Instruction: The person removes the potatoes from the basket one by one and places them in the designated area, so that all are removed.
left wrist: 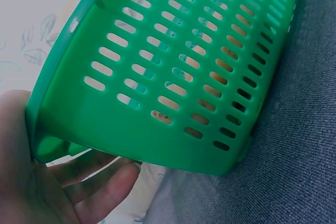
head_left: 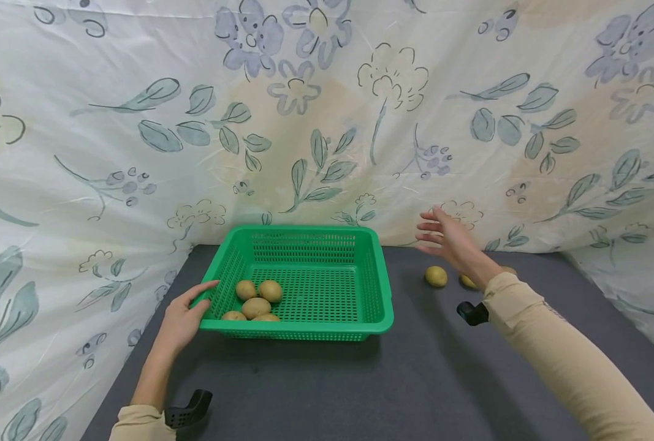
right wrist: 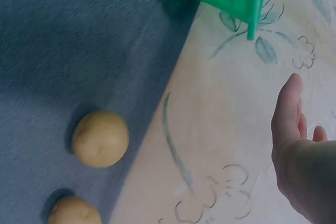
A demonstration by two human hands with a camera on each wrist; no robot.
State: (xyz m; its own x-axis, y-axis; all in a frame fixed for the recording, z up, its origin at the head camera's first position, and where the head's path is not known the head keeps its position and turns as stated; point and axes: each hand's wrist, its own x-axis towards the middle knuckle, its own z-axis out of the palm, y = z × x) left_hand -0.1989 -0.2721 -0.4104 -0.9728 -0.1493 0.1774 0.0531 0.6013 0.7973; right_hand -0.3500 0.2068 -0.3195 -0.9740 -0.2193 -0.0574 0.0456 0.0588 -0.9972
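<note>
A green plastic basket (head_left: 327, 334) with slotted walls stands on the dark table. Several potatoes (head_left: 257, 307) lie in its left part. My left hand (head_left: 180, 321) grips the basket's rim at the left front corner; in the left wrist view, fingers (left wrist: 113, 190) curl below the rim on the outside. To the right of the basket, my right hand (head_left: 450, 241) is raised with its fingers spread and nothing in them. Beneath and near it, a potato (head_left: 436, 276) rests on the table. Another potato (right wrist: 75, 212) lies beside that one, partly covered by my right wrist in the head view.
The dark grey tabletop (head_left: 315, 392) reaches back to a white floral cloth (head_left: 327, 122) hanging behind and along the sides. A black wrist mount (head_left: 472, 313) juts from my right wrist, and a similar black mount (head_left: 190, 410) from my left.
</note>
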